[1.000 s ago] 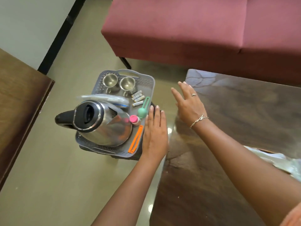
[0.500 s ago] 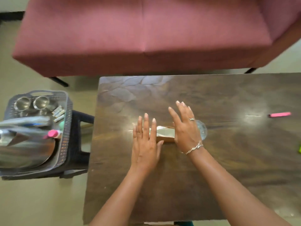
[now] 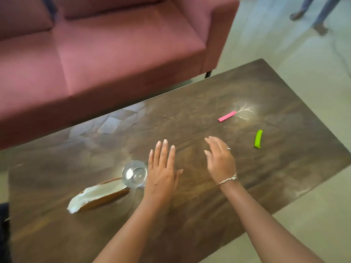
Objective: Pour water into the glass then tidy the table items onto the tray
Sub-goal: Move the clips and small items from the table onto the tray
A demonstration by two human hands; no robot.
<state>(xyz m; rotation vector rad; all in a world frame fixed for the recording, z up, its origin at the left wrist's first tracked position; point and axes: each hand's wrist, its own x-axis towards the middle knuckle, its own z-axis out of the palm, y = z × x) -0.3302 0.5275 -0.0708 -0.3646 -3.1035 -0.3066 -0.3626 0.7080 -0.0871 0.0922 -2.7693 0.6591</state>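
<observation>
A clear glass [image 3: 135, 174] stands upright on the dark wooden table [image 3: 190, 215]. Just left of it lies a brown tissue holder [image 3: 98, 196] with white tissue showing. My left hand [image 3: 162, 171] hovers flat and empty right beside the glass, fingers apart. My right hand [image 3: 220, 160] is open over the middle of the table, holding nothing. Further right lie a pink clip [image 3: 227, 116] and a green clip [image 3: 258, 139]. The tray and kettle are out of view.
A maroon sofa [image 3: 106, 54] runs along the table's far side. Pale floor surrounds the table. Another person's feet [image 3: 311, 19] stand at the top right. A dark object [image 3: 3, 224] shows at the left edge.
The view has swung right, from the tray and kettle across to the table's right part. Both hands moved rightward over the table, away from the tissue holder. The green clip came into view.
</observation>
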